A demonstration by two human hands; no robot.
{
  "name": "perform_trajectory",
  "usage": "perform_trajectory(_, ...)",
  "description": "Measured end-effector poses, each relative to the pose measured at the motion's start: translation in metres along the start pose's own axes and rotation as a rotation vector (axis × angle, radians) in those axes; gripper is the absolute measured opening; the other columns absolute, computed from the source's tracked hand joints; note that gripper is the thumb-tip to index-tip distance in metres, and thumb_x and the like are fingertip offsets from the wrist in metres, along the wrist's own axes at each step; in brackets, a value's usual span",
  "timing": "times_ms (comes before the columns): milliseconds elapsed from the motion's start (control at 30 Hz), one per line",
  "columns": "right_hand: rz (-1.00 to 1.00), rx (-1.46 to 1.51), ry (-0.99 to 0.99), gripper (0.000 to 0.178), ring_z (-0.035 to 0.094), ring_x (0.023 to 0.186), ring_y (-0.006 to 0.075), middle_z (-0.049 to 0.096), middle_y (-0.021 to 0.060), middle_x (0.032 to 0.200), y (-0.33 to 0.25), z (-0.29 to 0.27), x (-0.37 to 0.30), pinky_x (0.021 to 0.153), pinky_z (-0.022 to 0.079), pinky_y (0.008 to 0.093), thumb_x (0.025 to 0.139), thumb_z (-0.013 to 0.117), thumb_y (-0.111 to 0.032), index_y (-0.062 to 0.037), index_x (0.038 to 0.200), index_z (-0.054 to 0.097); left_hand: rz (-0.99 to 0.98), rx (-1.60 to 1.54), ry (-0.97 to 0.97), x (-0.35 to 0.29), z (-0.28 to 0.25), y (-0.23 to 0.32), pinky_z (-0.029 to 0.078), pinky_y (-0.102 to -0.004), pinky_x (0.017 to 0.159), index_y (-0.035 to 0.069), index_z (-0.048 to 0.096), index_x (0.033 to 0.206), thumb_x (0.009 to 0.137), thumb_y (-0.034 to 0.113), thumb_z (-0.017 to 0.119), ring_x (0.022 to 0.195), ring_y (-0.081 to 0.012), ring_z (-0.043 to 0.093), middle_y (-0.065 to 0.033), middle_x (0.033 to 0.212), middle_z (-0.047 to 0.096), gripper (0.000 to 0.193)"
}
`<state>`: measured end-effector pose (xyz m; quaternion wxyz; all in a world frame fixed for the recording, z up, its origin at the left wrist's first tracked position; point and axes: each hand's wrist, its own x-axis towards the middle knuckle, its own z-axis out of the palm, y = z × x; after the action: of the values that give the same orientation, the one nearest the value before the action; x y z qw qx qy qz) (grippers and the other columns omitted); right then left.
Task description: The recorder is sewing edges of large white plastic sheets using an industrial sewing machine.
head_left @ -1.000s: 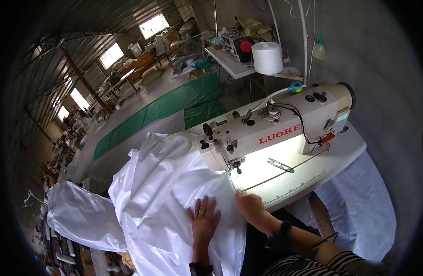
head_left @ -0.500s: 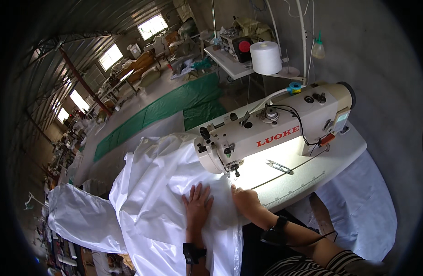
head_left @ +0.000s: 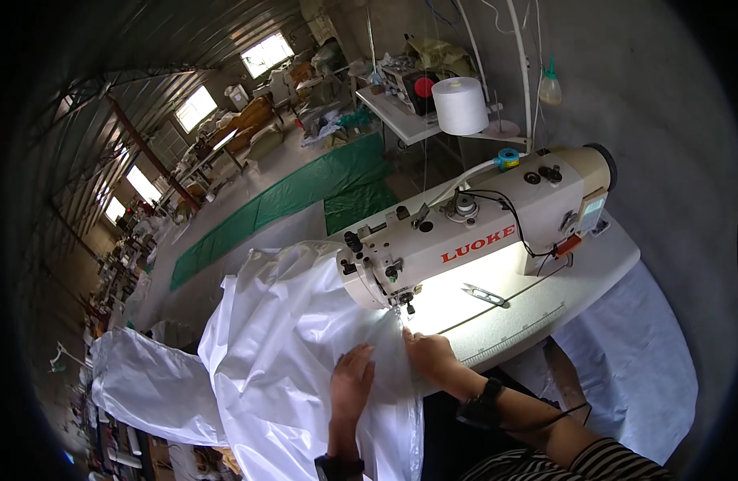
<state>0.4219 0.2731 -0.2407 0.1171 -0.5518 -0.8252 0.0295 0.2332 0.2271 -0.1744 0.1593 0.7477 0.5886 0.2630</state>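
A large glossy white plastic-like sheet (head_left: 285, 321) spreads in folds left of the sewing machine (head_left: 473, 220), one edge running under the needle area (head_left: 399, 309). My left hand (head_left: 353, 383) rests on the sheet, its fingers together and stretched forward, the thumb apart. Just in front of the needle, at the sheet's right edge, my right hand (head_left: 430, 355) is closed with its fingertips on that edge; the grip is partly hidden. Small thread snips (head_left: 487, 296) lie on the lit machine bed to the right, apart from both hands.
A white thread cone (head_left: 460, 106) stands behind the machine. More white sheeting (head_left: 625, 353) hangs beyond the table's right edge. Green sheeting (head_left: 264, 210) covers part of the floor behind. A small side table (head_left: 401, 120) holds equipment. An oil bottle (head_left: 550, 86) hangs at upper right.
My left hand has slid slightly right and nearer to me, its spread fingers drawing together. My right hand stays at the sheet's edge. The view has shifted a little.
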Motion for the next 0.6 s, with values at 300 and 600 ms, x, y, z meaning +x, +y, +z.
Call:
perform_trajectory(300,-0.006,0.059,-0.029,0.053,0.071,0.067,0.0248,0.072,0.0092,0.084,0.002,-0.005,0.006,0.056,0.055,0.0352,0.092,0.051,-0.009,0.0006,0.144,0.048,0.073,0.254,-0.08,-0.051,0.039,0.034,0.029,-0.0602,0.115,0.014,0.059,0.135,0.088,0.02,0.07,0.14,-0.0335,0.043,-0.0108,0.149,0.05,0.049)
perform_trajectory(600,-0.015,0.113,-0.07,0.051,0.07,0.063,0.025,0.07,0.0083,0.073,0.003,-0.016,0.007,0.055,0.054,0.0373,0.093,0.054,-0.014,0.0007,0.141,0.048,0.067,0.357,0.005,-0.06,0.049,0.045,0.033,-0.0559,0.113,0.008,0.064,0.122,0.086,0.01,0.066,0.134,-0.0339,0.049,-0.0136,0.14,0.057,0.037)
